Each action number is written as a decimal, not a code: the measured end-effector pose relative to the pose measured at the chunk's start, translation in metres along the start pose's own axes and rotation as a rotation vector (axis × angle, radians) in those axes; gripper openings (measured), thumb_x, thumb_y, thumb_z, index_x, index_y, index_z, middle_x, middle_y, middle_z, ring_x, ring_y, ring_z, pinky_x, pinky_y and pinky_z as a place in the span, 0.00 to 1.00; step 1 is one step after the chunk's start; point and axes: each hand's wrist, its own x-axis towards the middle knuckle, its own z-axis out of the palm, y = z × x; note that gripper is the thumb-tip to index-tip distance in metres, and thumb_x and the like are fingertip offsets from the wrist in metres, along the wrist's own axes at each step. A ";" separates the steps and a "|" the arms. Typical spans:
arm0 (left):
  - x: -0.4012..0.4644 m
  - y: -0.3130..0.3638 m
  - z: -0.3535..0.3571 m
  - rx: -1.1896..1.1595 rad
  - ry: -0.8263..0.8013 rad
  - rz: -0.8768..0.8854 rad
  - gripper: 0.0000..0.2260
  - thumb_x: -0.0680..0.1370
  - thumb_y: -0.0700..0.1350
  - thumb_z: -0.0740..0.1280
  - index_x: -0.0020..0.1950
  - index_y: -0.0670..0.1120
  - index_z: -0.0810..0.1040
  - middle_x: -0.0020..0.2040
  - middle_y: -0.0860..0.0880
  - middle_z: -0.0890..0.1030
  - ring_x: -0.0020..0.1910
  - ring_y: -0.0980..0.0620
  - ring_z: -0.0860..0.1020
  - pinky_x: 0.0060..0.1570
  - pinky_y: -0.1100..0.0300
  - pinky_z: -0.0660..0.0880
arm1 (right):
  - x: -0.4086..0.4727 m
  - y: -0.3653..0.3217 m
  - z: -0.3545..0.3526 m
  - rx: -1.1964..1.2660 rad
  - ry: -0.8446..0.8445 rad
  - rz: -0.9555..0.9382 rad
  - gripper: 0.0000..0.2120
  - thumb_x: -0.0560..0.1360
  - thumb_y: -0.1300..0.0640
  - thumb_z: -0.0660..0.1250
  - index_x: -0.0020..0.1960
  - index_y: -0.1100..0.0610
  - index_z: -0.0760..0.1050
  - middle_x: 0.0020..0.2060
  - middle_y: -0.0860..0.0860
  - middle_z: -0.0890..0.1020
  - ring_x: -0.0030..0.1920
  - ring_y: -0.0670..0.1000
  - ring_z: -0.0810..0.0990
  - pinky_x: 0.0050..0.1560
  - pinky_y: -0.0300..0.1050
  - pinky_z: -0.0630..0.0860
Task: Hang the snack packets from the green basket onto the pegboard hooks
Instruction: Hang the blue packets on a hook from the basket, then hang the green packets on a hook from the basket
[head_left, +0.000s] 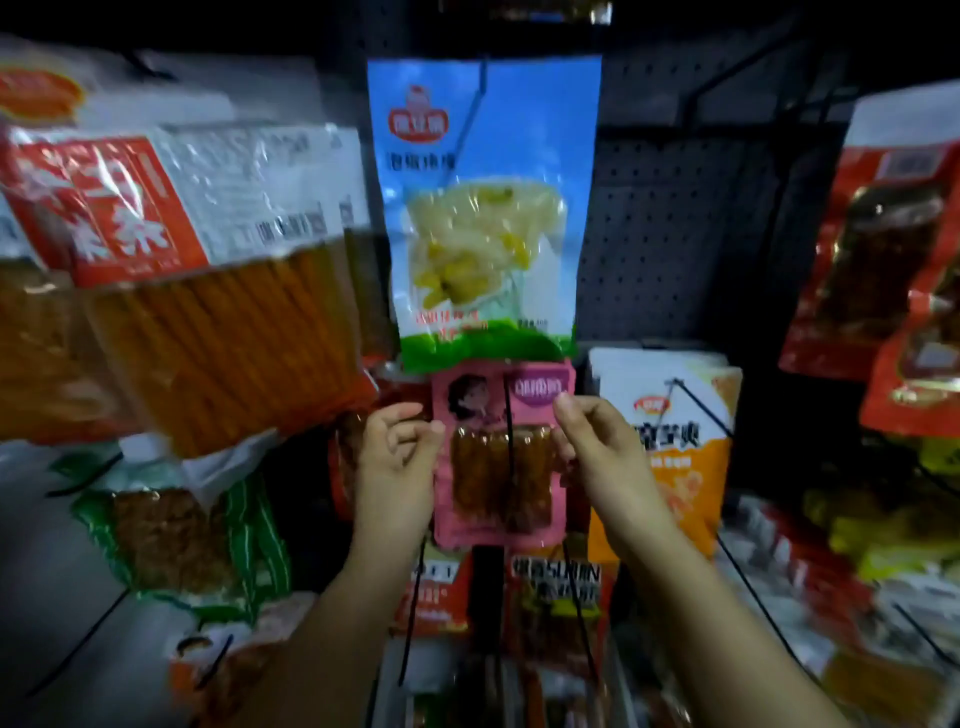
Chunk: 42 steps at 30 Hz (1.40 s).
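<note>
Holding the pink packet (501, 457) at centre frame, left hand (397, 457) pinched on its left edge, right hand (597, 447) pinched on its right. Sat below the blue packet (483, 208), a thin black hook (509, 415) crossing its face. Best kept level and slid back until hanging free. Green basket not visible.
</note>
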 end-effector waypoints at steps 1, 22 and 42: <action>-0.014 -0.005 -0.002 0.000 -0.041 -0.008 0.06 0.78 0.41 0.65 0.49 0.53 0.73 0.41 0.52 0.78 0.40 0.58 0.78 0.40 0.68 0.75 | -0.014 0.006 -0.006 -0.022 -0.015 0.010 0.16 0.71 0.42 0.65 0.41 0.56 0.71 0.33 0.56 0.67 0.33 0.51 0.67 0.35 0.46 0.66; -0.405 -0.307 0.207 0.177 -1.007 -0.614 0.11 0.75 0.36 0.68 0.43 0.52 0.76 0.38 0.54 0.80 0.37 0.59 0.78 0.45 0.63 0.73 | -0.408 0.307 -0.330 -0.277 0.579 0.883 0.11 0.76 0.66 0.64 0.38 0.55 0.75 0.22 0.44 0.77 0.24 0.38 0.72 0.28 0.29 0.68; -0.608 -0.765 0.310 0.561 -0.863 -1.137 0.03 0.78 0.38 0.63 0.45 0.41 0.75 0.34 0.46 0.76 0.36 0.49 0.71 0.28 0.65 0.65 | -0.531 0.823 -0.432 -0.482 -0.022 1.192 0.15 0.75 0.54 0.69 0.58 0.62 0.78 0.54 0.56 0.82 0.55 0.55 0.80 0.58 0.48 0.75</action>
